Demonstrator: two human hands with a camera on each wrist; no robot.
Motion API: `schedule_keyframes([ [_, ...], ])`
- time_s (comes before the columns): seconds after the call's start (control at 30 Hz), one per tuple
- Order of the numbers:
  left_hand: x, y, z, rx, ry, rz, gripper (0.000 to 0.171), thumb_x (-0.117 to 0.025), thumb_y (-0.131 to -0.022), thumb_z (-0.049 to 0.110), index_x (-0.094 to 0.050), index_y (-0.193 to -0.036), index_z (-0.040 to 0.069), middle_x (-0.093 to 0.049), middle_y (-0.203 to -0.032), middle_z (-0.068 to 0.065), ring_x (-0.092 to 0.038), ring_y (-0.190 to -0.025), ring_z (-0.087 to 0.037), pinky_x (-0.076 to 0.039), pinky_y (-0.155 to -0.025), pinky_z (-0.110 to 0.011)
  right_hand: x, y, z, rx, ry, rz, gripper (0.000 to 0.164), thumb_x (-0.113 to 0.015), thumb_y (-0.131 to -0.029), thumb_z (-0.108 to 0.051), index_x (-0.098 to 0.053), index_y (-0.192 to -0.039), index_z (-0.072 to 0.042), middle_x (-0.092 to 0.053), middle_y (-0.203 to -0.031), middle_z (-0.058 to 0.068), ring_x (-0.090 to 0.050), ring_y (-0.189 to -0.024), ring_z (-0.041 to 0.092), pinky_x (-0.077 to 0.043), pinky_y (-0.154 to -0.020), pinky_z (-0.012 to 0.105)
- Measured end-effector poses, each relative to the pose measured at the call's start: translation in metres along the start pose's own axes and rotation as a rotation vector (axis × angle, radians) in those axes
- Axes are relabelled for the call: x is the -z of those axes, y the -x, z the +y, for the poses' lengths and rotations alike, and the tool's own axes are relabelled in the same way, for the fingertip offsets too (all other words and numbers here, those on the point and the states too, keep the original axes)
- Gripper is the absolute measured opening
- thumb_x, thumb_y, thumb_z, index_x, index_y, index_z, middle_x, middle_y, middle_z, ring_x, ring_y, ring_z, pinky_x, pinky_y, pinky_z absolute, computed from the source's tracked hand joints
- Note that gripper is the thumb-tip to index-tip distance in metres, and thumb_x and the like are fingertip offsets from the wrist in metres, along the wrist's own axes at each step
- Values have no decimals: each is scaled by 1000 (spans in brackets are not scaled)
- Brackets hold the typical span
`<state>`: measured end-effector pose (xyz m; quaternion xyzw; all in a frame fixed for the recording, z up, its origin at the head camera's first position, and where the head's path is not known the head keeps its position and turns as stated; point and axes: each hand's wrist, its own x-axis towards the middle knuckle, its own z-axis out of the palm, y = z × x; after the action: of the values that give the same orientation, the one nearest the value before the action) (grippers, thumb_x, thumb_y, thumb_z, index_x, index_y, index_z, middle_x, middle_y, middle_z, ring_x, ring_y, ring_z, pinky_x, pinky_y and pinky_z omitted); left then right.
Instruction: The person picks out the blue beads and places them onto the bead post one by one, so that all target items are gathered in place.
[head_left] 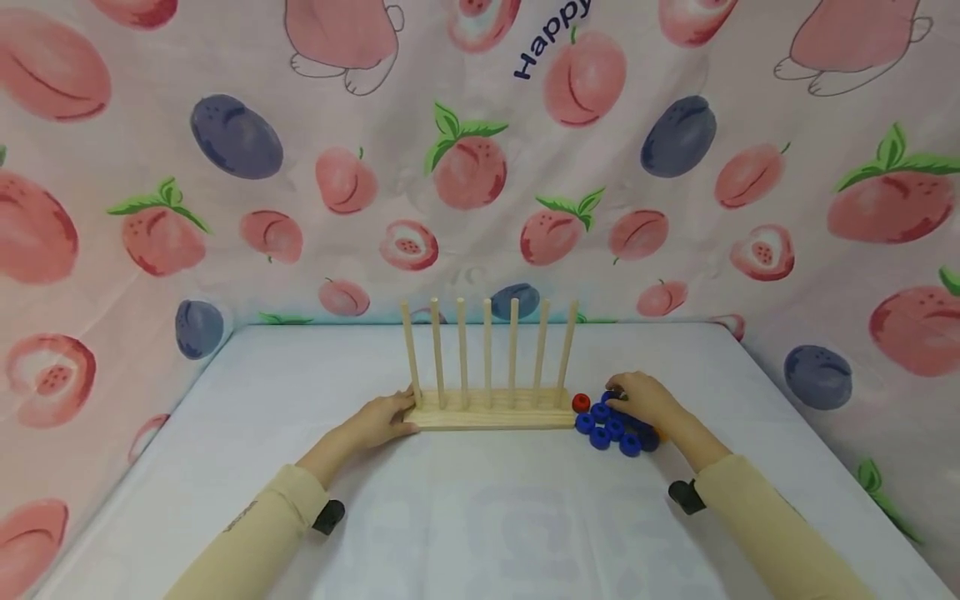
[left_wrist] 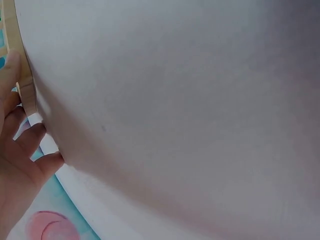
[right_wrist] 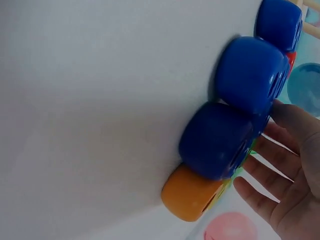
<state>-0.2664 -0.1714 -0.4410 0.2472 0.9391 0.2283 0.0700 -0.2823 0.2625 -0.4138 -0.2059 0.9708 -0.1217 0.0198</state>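
Observation:
A wooden stand [head_left: 491, 418] with several upright pegs stands at mid table. My left hand [head_left: 381, 419] grips its left end; in the left wrist view the thumb lies along the wooden base [left_wrist: 27, 95] and the other fingers spread around its end. To the stand's right lies a cluster of blue beads [head_left: 600, 437] with holes, beside a red bead [head_left: 581, 403]. My right hand [head_left: 647, 402] reaches over the far side of the cluster. In the right wrist view its fingers are extended behind the blue beads [right_wrist: 252, 75], with some fingertips hidden by them.
An orange bead [right_wrist: 190, 195] sits at the near end of the cluster, with bits of yellow and green behind. White cloth covers the table [head_left: 480, 517]. A fruit-patterned curtain [head_left: 420, 183] rises at the back and along both sides.

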Motion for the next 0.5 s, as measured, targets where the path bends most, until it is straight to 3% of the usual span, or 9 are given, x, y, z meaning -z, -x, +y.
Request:
schedule_keyframes([
  [0.23,2,0,3,6,5,-11,57,-63,-90,24,-46,-134,-7,-36,-144,-27,-39,-130,-46,-32,-109,-55,1,0,-2,0,4,39,24,-66,-85,-12,-65,-99,8,-69,-90,18,-64,-86,33,-51,-82,50],
  [0.5,2,5,3,19,-74,26,59,-62,-90,27,-44,-136,-5,-35,-146,-24,-42,-129,-43,-36,-107,-52,1,0,-9,46,27,92,27,-64,-85,-10,-65,-103,9,-69,-98,22,-65,-91,35,-52,-83,50],
])
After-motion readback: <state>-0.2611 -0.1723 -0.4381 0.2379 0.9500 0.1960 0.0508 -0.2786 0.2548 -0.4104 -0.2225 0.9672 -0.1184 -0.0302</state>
